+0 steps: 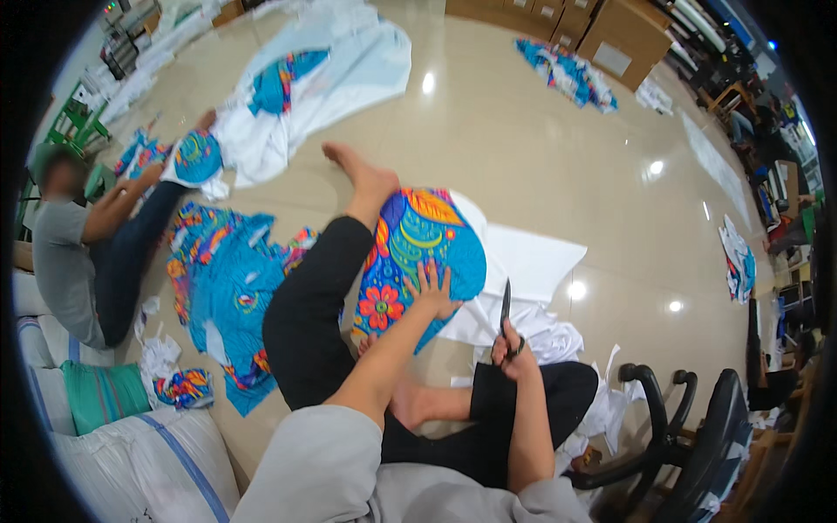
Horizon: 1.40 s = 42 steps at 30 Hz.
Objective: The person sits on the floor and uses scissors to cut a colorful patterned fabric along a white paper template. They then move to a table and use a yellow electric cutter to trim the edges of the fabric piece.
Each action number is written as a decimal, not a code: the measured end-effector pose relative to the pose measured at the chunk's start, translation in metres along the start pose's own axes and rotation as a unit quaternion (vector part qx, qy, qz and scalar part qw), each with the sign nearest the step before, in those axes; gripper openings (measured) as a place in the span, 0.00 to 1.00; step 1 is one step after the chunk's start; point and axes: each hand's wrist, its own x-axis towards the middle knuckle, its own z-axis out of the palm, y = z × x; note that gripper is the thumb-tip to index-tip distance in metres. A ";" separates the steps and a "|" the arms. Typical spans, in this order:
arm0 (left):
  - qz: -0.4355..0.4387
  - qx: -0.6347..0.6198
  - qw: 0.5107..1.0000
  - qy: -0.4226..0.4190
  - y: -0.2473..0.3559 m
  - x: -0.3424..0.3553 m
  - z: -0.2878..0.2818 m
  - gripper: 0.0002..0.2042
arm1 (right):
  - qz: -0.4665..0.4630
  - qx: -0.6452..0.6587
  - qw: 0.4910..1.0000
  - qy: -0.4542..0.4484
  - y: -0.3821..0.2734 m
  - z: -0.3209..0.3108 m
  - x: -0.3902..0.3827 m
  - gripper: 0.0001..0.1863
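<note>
Across one rounded blue fabric piece with multicoloured floral print (417, 237), the left hand (431, 298) is lying spread, gripping nothing; the right hand (508, 354) is clutching one pair of black-handled scissors (506, 302).

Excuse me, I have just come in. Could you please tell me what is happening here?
The person seated on the floor has the left hand spread on a colourful printed fabric piece, with white fabric beside it. The right hand holds dark-handled scissors, clear of the printed piece. To the left, another person sits with a similar, smaller-looking printed piece nearby.
</note>
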 end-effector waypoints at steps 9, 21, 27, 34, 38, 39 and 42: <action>0.175 -0.310 0.888 0.291 -0.065 -0.017 -0.074 0.19 | -0.119 0.331 0.934 0.060 0.001 -0.029 -0.006 0.27; -0.020 -0.455 0.521 0.722 -0.353 -0.183 -0.149 0.17 | -0.273 0.444 0.829 0.202 0.012 -0.029 0.016 0.24; -0.053 -0.285 0.796 0.531 -0.322 -0.161 -0.057 0.25 | -0.236 0.345 0.894 0.161 0.028 -0.022 0.020 0.24; -0.101 -0.193 0.804 0.554 -0.287 -0.163 -0.029 0.26 | -0.227 0.199 0.946 0.119 0.042 -0.013 0.011 0.24; -0.022 -0.208 0.826 0.524 -0.263 -0.199 -0.013 0.23 | -0.214 0.151 0.958 0.115 0.037 0.007 -0.004 0.20; -0.008 -0.212 0.829 0.518 -0.257 -0.207 -0.007 0.23 | -0.230 0.130 0.958 0.112 0.037 0.007 -0.007 0.21; 0.071 -0.277 0.826 0.486 -0.241 -0.225 0.004 0.27 | -0.250 0.102 0.957 0.108 0.033 0.023 -0.027 0.22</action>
